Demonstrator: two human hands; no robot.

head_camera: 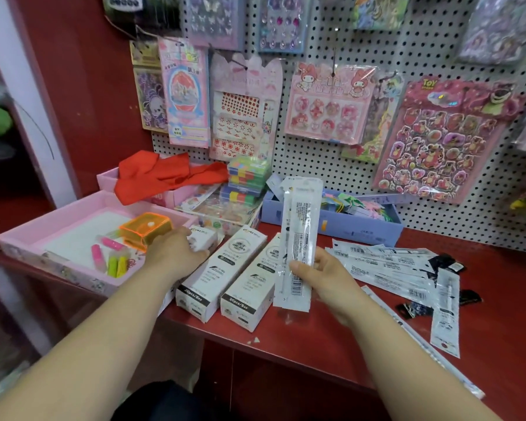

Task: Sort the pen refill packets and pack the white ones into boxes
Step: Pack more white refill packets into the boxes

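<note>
Head view: right hand fingers clamped on the lower end of upright white packets — light, floppy, slick film; pinch low, near the barcode. Two boxes at its 9 o'clock on worktop. Left hand on third box — finger state unclear. Loose packets at 3 o'clock.

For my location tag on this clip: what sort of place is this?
Most likely a stationery shop: sticker sheets hang on a pegboard, and white refill boxes and loose packets lie on the red counter.
</note>
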